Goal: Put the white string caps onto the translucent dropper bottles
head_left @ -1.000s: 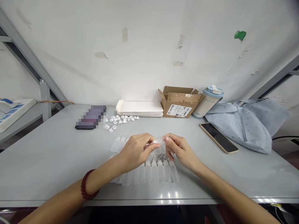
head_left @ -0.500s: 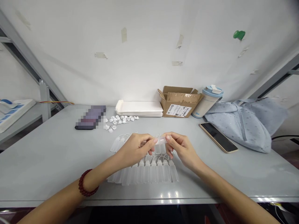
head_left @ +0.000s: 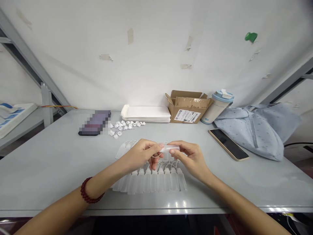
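Observation:
Between my hands, above the table, a small translucent plastic bottle [head_left: 174, 148] lies on its side. My left hand [head_left: 144, 153] is closed, thumb and fingers pinching its left, capped end, and a thin white cord loop hangs below those fingers. The cap itself is mostly hidden. From the other side my right hand [head_left: 193, 158] holds the bottle's body between thumb and index finger. Beneath the hands, a front row of similar bottles [head_left: 154, 182] with cord loops lies side by side. A back row of bottles [head_left: 122, 150] is partly covered by my hands.
Loose white caps [head_left: 119, 128] lie at the back left near a pixelated phone [head_left: 95, 123]. Behind stand a stack of white envelopes [head_left: 146, 113], an open cardboard box [head_left: 188, 109] and a tumbler [head_left: 216, 107]. A phone [head_left: 228, 143] and a grey-blue cloth bag [head_left: 254, 130] occupy the right.
The fingers of my right hand have shifted along the bottle and opened slightly, exposing its right end. My left fingers have turned, and the cord loop now shows below them.

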Motion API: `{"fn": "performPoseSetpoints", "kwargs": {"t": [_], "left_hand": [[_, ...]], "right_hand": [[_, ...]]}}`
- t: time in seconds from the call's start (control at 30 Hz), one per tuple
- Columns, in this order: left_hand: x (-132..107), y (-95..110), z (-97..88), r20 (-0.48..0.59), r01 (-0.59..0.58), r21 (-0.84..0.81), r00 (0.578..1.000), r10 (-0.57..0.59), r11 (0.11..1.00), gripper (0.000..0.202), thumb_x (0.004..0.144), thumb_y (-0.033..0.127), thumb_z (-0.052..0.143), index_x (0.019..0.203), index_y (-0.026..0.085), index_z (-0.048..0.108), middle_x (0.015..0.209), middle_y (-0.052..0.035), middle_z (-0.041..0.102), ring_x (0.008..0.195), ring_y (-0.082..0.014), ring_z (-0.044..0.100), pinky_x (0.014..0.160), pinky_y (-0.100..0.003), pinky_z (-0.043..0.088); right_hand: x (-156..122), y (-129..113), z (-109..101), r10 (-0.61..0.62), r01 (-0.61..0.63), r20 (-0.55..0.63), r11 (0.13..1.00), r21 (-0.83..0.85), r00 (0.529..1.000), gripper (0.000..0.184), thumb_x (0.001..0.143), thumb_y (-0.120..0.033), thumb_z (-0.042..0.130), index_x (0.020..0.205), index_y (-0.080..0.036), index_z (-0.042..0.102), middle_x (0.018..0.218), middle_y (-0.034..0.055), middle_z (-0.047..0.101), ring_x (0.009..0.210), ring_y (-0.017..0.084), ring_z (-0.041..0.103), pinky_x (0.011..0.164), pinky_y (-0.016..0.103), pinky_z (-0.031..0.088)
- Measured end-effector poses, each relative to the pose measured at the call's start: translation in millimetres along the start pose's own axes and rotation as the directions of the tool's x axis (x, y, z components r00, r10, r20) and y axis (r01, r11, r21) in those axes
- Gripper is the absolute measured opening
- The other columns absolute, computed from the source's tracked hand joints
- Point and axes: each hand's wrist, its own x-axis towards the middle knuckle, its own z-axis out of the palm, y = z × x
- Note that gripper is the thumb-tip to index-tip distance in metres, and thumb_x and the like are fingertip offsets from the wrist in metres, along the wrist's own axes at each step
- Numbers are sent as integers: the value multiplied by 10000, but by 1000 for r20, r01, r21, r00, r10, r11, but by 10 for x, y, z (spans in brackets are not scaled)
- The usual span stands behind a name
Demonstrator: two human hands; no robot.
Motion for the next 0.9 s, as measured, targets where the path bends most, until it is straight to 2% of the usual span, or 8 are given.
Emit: {"fn": "performPoseSetpoints", "kwargs": {"t": [0.2, 0.33, 0.47, 0.53, 0.67, 0.73, 0.8, 0.9], "left_hand": [[-31, 39, -1, -26, -48, 78, 998, 50, 996, 326, 853, 380, 554, 624, 149, 562, 530, -4, 613, 519, -116, 582, 533, -220, 457], [-42, 31, 26, -73, -86, 187, 992, 101, 979, 292, 855, 367, 546, 671, 148, 603, 597, -15, 648, 572, -131, 619, 574, -231, 487], [-1, -52, 44, -131, -144, 387, 969, 208, 911, 322, 886, 396, 482, 721, 163, 631, 657, -17, 657, 628, -145, 623, 589, -242, 475], [38, -80, -2, -156, -168, 494, 948, 276, 853, 327, 900, 400, 451, 758, 171, 636, 719, -21, 672, 685, -157, 625, 616, -252, 471], [96, -62, -310, -257, -100, 733, 875, 409, 673, 301, 906, 375, 422, 982, 160, 618, 943, -68, 687, 851, -203, 622, 725, -304, 472], [92, -35, -553, -319, 22, 821, 846, 427, 570, 302, 899, 342, 406, 1004, 153, 617, 1002, -87, 681, 908, -228, 615, 766, -326, 459], [64, -15, -805, -383, 151, 860, 823, 419, 488, 277, 873, 313, 415, 949, 159, 633, 984, -84, 688, 914, -243, 615, 775, -328, 444], [0, -18, -1112, -425, 300, 867, 863, 274, 398, 279, 830, 310, 436, 952, 188, 654, 942, -59, 707, 864, -253, 626, 754, -327, 428]], "right_hand": [[16, -12, -40, 46, -46, -10, 999, 5, 999, 186, 780, -327, 661, 848, -164, 722, 590, -15, 586, 485, 88, 421, 481, 242, 354], [31, -31, -46, 162, -162, 14, 986, 42, 987, 211, 772, -369, 658, 826, -174, 718, 506, -45, 461, 468, 89, 374, 470, 246, 301], [50, -23, -28, 243, -247, 55, 966, 76, 968, 246, 774, -395, 636, 856, -171, 699, 524, -43, 465, 485, 101, 407, 491, 251, 341], [68, 20, -28, 249, -250, 29, 967, 57, 968, 277, 780, -413, 625, 886, -165, 688, 558, -31, 504, 512, 113, 458, 517, 257, 382], [159, 236, -90, 140, -155, -130, 981, -114, 982, 382, 838, -432, 542, 1071, -150, 650, 728, 26, 614, 623, 148, 553, 607, 285, 447], [226, 387, -147, 109, -142, -172, 970, -196, 979, 435, 886, -406, 448, 1196, -134, 587, 873, 73, 650, 730, 176, 588, 668, 314, 472], [291, 539, -207, 89, -142, -196, 950, -278, 977, 470, 893, -386, 423, 1247, -105, 551, 912, 98, 648, 771, 194, 591, 703, 340, 479], [372, 733, -281, 12, -95, -194, 898, -429, 981, 468, 897, -346, 402, 1258, -87, 545, 909, 110, 637, 806, 211, 585, 744, 362, 477]]}}
